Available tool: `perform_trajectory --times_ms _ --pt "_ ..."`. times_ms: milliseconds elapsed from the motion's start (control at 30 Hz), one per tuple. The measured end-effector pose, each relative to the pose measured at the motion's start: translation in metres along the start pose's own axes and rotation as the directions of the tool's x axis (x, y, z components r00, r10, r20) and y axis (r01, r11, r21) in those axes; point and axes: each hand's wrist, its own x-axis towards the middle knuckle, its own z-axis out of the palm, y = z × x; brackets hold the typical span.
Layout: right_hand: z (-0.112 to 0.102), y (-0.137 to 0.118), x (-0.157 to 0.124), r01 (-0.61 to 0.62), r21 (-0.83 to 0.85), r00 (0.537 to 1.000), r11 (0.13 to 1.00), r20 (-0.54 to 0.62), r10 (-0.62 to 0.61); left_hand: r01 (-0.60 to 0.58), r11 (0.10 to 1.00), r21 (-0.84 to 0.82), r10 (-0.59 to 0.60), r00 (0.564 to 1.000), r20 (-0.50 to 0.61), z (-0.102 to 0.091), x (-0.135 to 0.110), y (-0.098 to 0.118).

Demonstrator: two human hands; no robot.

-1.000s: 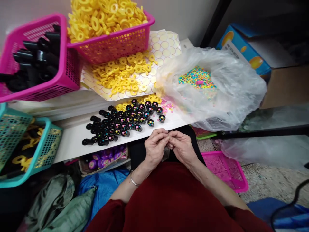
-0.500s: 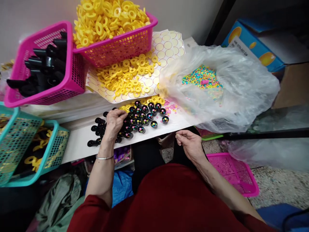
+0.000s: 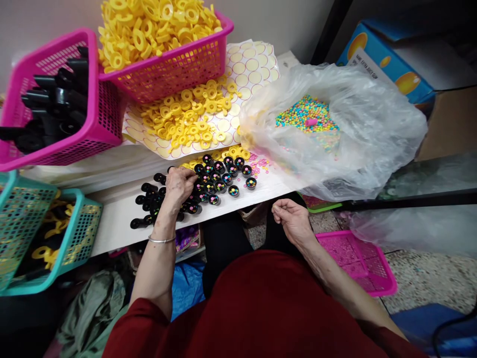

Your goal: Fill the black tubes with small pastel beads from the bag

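Observation:
My left hand (image 3: 180,185) reaches over a cluster of small black cups (image 3: 233,191) that hold coloured beads. Its thumb and fingers are pinched together at the cluster's left part; what lies between them is too small to make out. To the left of that wrist are more black pieces (image 3: 138,223), partly covered by my forearm. My right hand (image 3: 292,219) hovers just off the front edge of the white shelf (image 3: 115,223), fingers curled and thumb pressed against them. Whatever it may hold is hidden.
Yellow ring pieces (image 3: 182,117) lie on a sticker sheet (image 3: 253,77) and fill a pink basket (image 3: 167,64). Black tubes sit in another pink basket (image 3: 106,117). A plastic bag (image 3: 372,139) holds coloured beads (image 3: 298,112). Teal baskets (image 3: 84,233) stand left; a pink tray (image 3: 372,268) lies below.
The whole view has shifted slightly, so the baskets and shelf appear a little farther left. Both hands keep nearly the same pose, the left one still pinched at the cups.

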Motion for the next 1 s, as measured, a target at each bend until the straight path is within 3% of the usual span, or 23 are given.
perform_trajectory --times_ms 400,500,600,733,833,900,1000 --pt "0.002 -0.002 -0.002 -0.053 0.031 0.999 0.998 0.003 0.053 -0.036 0.999 0.040 0.038 0.999 -0.039 0.005 -0.001 -0.001" --pt "0.006 -0.006 -0.003 -0.095 0.077 0.994 0.993 0.059 0.090 -0.050 0.998 -0.044 0.048 0.998 -0.050 0.004 0.000 -0.005" --pt "0.011 -0.013 -0.003 -0.163 0.151 0.980 0.975 0.138 0.142 -0.080 0.983 -0.163 0.051 0.983 -0.174 -0.002 -0.002 -0.002" --pt "0.017 -0.020 -0.003 -0.285 0.237 0.940 0.929 0.261 0.222 -0.235 0.924 -0.302 0.113 0.921 -0.373 -0.010 -0.030 0.033" --pt "0.022 -0.021 -0.004 -0.350 0.272 0.917 0.896 0.296 0.268 -0.440 0.777 -0.449 0.348 0.896 -0.276 -0.001 -0.065 0.077" --pt "0.026 -0.020 -0.006 -0.379 0.282 0.904 0.881 0.314 0.289 -0.543 0.644 -0.538 0.506 0.831 -0.233 0.013 -0.085 0.102" --pt "0.029 -0.018 -0.010 -0.404 0.292 0.891 0.867 0.339 0.302 -0.637 0.537 -0.553 0.630 0.739 -0.240 0.035 -0.102 0.118"
